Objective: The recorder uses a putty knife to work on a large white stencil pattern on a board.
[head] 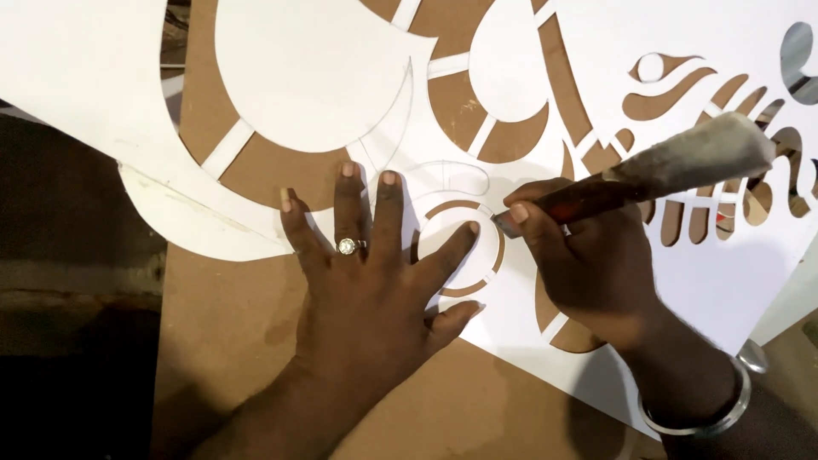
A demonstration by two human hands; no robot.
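With our left hand (366,281) spread flat on the sheet (682,51), our right hand (588,255) grips the knife (648,170); many shapes are cut, pencilled ones remain.

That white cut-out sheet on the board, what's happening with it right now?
A person is working on a large white stencil sheet lying on a brown board. The left hand, wearing a ring, is spread flat on the sheet, fingers pressing around a ring-shaped cut-out. The right hand grips a knife-like cutting tool with a cloth-wrapped handle, its tip at the edge of that circle. Many curved shapes are already cut out, showing the board beneath.
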